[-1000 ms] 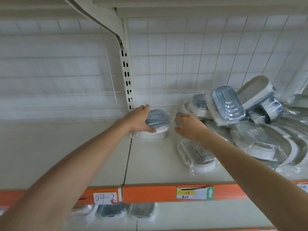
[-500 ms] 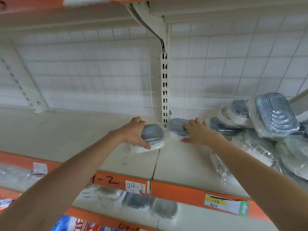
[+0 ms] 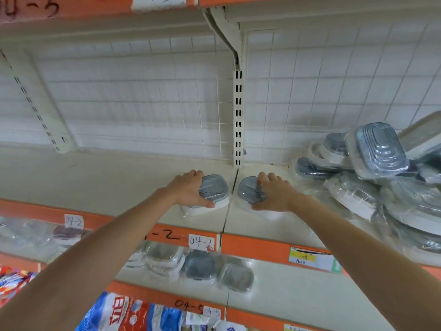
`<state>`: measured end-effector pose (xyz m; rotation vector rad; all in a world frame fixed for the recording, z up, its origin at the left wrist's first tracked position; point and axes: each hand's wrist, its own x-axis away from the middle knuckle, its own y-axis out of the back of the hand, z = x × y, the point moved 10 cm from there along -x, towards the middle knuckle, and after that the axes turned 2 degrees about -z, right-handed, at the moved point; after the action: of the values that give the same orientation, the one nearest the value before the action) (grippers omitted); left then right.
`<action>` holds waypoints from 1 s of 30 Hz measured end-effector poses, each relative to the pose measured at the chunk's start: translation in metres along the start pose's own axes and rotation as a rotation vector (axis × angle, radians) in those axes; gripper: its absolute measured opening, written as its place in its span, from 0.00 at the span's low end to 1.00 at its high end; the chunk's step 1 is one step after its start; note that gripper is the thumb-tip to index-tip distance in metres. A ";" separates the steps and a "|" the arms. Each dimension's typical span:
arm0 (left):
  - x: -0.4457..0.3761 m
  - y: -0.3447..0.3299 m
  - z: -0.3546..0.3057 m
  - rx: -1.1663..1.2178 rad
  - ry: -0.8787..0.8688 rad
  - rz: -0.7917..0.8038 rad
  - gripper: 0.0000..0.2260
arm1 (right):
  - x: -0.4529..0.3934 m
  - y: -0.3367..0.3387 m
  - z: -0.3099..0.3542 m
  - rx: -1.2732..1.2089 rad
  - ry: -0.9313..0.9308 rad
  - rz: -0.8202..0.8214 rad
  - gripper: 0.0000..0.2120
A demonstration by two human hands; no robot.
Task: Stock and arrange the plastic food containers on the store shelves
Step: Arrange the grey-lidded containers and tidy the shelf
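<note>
Left hand grips a wrapped grey-lidded container on the cream shelf, thumb along its near edge, fingers curled over the far side. Just right of it, across the shelf seam, I see the right hand grasping a second container, whose white base the palm largely hides. Further right of that hand lies a heap of wrapped containers, cut off by the frame edge. Below both wrists, blurred packs sit on the lower shelf; I cannot read the price label.
</note>
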<state>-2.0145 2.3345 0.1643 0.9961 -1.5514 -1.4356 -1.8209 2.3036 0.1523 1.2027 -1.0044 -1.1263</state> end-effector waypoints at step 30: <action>0.208 -0.036 0.089 -0.167 -0.114 -0.240 0.41 | 0.128 -0.047 0.208 0.203 0.351 -0.217 0.44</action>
<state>-2.1758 2.1752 0.1311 1.0421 -1.3998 -1.7849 -2.0075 2.1411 0.1274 1.6396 -0.7431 -0.9470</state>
